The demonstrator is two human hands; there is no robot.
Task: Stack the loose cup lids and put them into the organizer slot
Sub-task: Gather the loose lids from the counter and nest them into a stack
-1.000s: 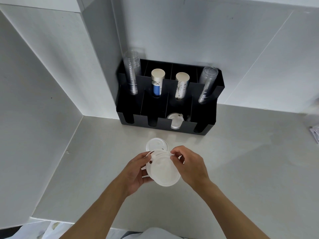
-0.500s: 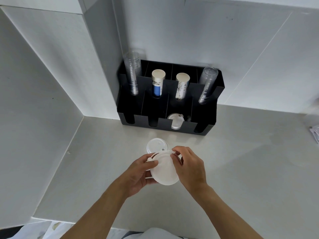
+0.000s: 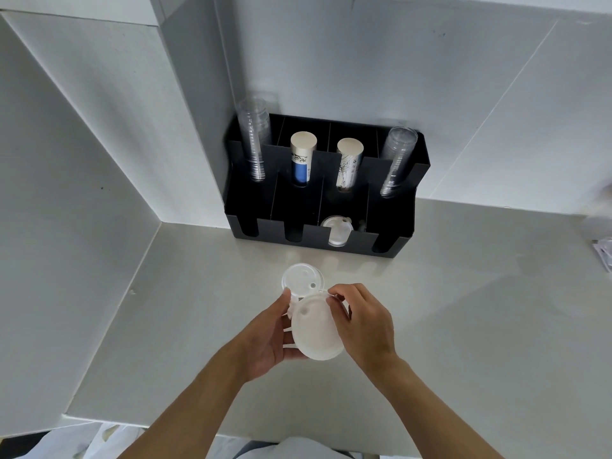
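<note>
Here both hands are working over the counter (image 3: 463,326): the left hand (image 3: 265,339) is cupping a lid stack (image 3: 314,329) from below and behind, while the right hand (image 3: 364,323) is pinching the stack's far rim with fingertips (image 3: 334,298) curled over it. The stack is sitting between the two palms, tilted, its broad face turned up and toward the camera, its small hole toward the far edge; it reads as a slightly oval disc with the long way running away from the wrists. Just beyond the fingertips another lid (image 3: 302,279) is lying flat on the counter, partly tucked behind the stack. Further ahead the organizer (image 3: 397,240) is already holding a lid (image 3: 337,231) in one front slot. The risk, I judge, is the thin lids skewing or springing apart under an uneven pinch, or the loose lid being nudged away as the hands are moving.
</note>
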